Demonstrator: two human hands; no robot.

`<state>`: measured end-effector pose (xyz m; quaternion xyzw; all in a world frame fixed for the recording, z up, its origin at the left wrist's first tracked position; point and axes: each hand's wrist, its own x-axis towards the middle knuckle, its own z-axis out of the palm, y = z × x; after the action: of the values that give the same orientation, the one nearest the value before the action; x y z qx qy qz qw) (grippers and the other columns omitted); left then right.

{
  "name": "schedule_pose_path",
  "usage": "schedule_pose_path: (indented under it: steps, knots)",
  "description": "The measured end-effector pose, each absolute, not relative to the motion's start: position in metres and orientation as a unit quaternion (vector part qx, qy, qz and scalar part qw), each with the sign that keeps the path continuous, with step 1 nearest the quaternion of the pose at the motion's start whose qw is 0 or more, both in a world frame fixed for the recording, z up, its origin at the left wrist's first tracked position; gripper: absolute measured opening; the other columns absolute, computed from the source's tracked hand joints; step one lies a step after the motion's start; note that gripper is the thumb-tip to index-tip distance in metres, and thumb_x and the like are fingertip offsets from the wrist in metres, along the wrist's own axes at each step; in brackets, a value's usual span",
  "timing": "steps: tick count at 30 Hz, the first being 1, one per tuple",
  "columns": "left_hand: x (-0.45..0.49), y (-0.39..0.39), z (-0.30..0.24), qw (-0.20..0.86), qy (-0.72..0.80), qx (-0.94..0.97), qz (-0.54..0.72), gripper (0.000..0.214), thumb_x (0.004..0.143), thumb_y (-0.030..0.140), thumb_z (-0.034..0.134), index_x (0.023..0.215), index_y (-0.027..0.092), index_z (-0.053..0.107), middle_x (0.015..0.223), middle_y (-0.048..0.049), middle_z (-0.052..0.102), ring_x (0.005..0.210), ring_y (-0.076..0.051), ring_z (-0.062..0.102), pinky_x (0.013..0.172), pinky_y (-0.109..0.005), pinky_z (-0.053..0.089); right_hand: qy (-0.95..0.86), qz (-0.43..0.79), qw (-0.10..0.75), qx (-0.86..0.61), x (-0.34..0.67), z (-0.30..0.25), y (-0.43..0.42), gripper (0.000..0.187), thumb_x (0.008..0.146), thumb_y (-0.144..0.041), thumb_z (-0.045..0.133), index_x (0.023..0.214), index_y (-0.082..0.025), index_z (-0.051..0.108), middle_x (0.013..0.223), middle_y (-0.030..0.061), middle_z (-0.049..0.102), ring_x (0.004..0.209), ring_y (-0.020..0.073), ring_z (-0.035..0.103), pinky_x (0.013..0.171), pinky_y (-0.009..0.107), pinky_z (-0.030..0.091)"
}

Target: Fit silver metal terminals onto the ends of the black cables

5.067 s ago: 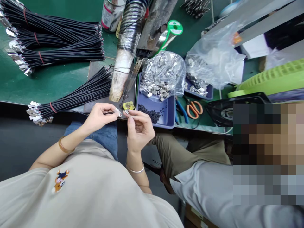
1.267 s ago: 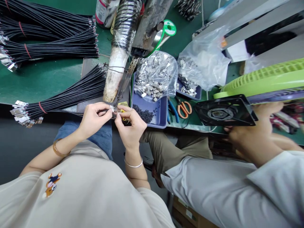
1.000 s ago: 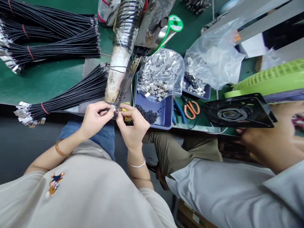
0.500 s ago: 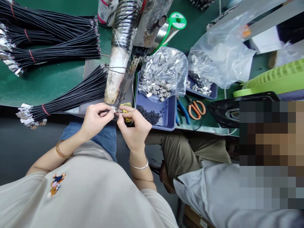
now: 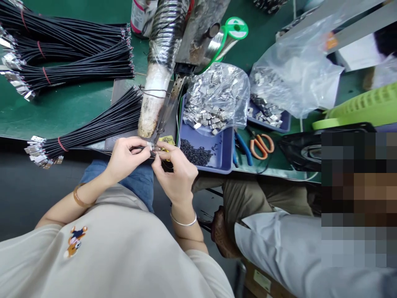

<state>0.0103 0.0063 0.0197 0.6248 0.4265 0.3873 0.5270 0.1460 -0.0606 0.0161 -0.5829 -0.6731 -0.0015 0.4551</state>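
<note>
My left hand is closed in a pinch around the end of a black cable from the cable bundle. Thumb and forefinger of my right hand press together on a small metal connector at that cable end, partly hidden by the fingertips. Both hands meet just under the tip of a soldering iron, which is clamped beside a foil-wrapped duct. A yellow sponge lies behind my right fingers. I cannot tell whether the iron touches the connector.
A blue tray at the right holds small black pieces and a plastic bag of metal shells. Beyond are blue-handled pliers, orange-handled scissors and a solder spool. More cable bundles lie back left. A co-worker's grey sleeve is close by.
The view has shifted slightly, so the bench things appear a little further right. Both hands stay together beneath the iron, and the right fingers have moved only slightly.
</note>
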Motion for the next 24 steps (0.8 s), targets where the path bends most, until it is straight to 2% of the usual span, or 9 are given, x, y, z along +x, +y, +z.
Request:
schedule_pose_path:
  steps: [5, 10, 12, 14, 18, 20, 24]
  knots:
    - [0.010, 0.005, 0.019, 0.535, 0.427, 0.627, 0.373, 0.019, 0.072, 0.024, 0.062, 0.062, 0.013, 0.071, 0.053, 0.0011, 0.054, 0.049, -0.007, 0.036, 0.048, -0.022, 0.028, -0.674, -0.035, 0.445, -0.589, 0.146, 0.015, -0.062, 0.017, 0.090, -0.010, 0.061, 0.084, -0.026, 0.059, 0.099, 0.0041, 0.081, 0.086, 0.0158, 0.079, 0.071, 0.025, 0.062]
    - [0.007, 0.003, 0.018, 0.581, 0.417, 0.600, 0.360, 0.017, 0.073, 0.027, 0.065, 0.069, 0.013, 0.073, 0.065, -0.0037, 0.068, 0.056, -0.011, 0.055, 0.055, -0.022, 0.045, -0.664, -0.079, 0.452, -0.590, 0.144, 0.013, -0.064, 0.017, 0.090, -0.009, 0.064, 0.086, -0.025, 0.060, 0.094, 0.0027, 0.081, 0.082, 0.0143, 0.079, 0.068, 0.022, 0.061]
    - [0.005, 0.001, 0.016, 0.579, 0.415, 0.602, 0.361, 0.015, 0.075, 0.026, 0.066, 0.070, 0.013, 0.073, 0.067, -0.0042, 0.070, 0.057, -0.011, 0.057, 0.055, -0.021, 0.047, -0.657, -0.078, 0.456, -0.596, 0.141, 0.010, -0.066, 0.016, 0.090, -0.010, 0.064, 0.087, -0.025, 0.062, 0.094, 0.0028, 0.081, 0.082, 0.0145, 0.078, 0.069, 0.022, 0.062]
    - [0.004, -0.003, 0.013, 0.562, 0.420, 0.601, 0.384, 0.014, 0.076, 0.025, 0.067, 0.072, 0.013, 0.072, 0.069, -0.0044, 0.070, 0.057, -0.010, 0.056, 0.053, -0.020, 0.046, -0.630, -0.030, 0.473, -0.616, 0.139, 0.008, -0.067, 0.013, 0.091, -0.014, 0.063, 0.086, -0.025, 0.063, 0.093, 0.0032, 0.080, 0.082, 0.0151, 0.078, 0.069, 0.023, 0.063]
    - [0.003, -0.008, 0.007, 0.565, 0.413, 0.579, 0.418, 0.014, 0.077, 0.026, 0.068, 0.075, 0.013, 0.071, 0.073, -0.0049, 0.071, 0.061, -0.011, 0.061, 0.056, -0.019, 0.049, -0.519, 0.207, 0.540, -0.629, 0.136, 0.009, -0.066, 0.011, 0.089, -0.022, 0.066, 0.079, -0.021, 0.062, 0.090, 0.0033, 0.079, 0.068, 0.0144, 0.077, 0.064, 0.024, 0.066]
    - [0.002, -0.009, 0.007, 0.579, 0.412, 0.571, 0.411, 0.014, 0.077, 0.026, 0.068, 0.076, 0.013, 0.070, 0.074, -0.0047, 0.070, 0.062, -0.011, 0.063, 0.057, -0.019, 0.051, -0.496, 0.262, 0.550, -0.619, 0.135, 0.012, -0.065, 0.012, 0.088, -0.022, 0.068, 0.078, -0.020, 0.061, 0.089, 0.0032, 0.078, 0.065, 0.0137, 0.076, 0.064, 0.024, 0.066]
    - [0.001, -0.008, 0.008, 0.569, 0.412, 0.579, 0.414, 0.011, 0.078, 0.024, 0.069, 0.076, 0.013, 0.070, 0.075, -0.0045, 0.071, 0.063, -0.011, 0.065, 0.060, -0.019, 0.053, -0.538, 0.137, 0.534, -0.638, 0.133, 0.015, -0.067, 0.009, 0.088, -0.018, 0.067, 0.079, -0.022, 0.066, 0.090, 0.0034, 0.078, 0.080, 0.0159, 0.077, 0.070, 0.026, 0.067]
